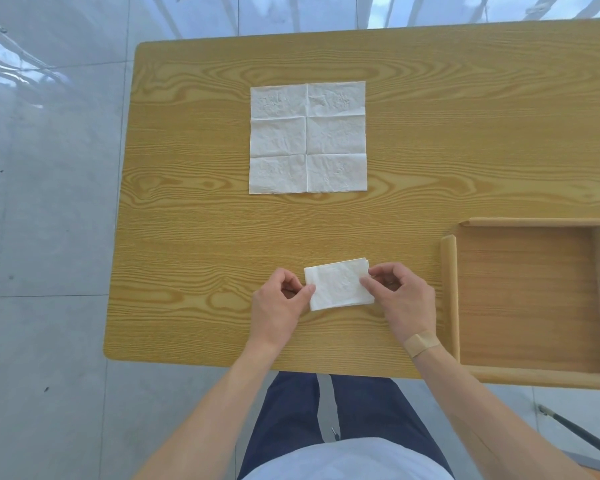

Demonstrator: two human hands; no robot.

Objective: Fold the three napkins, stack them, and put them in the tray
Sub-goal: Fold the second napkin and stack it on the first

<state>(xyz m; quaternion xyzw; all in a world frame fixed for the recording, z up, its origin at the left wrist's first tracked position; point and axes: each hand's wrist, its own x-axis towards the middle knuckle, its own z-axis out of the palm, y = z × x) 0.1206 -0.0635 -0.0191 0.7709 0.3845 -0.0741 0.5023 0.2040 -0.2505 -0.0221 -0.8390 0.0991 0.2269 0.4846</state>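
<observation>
A white napkin (307, 136) lies spread flat in the middle of the wooden table (194, 237), creased into six panels. Nearer to me sits a small folded white napkin (336, 285), a slightly tilted rectangle with layered edges at its right end. My left hand (278, 310) pinches its left edge with thumb and forefinger. My right hand (400, 299) pinches its right edge; a plaster sits on that wrist. An open wooden tray (449, 292) stands to the right with nothing inside. I cannot tell whether the folded stack holds more than one napkin.
The tray reaches the table's right front corner. The table's front edge runs just below my wrists, with my lap beneath it. Glossy grey floor tiles surround the table, and a dark rod (579, 433) lies on the floor at lower right.
</observation>
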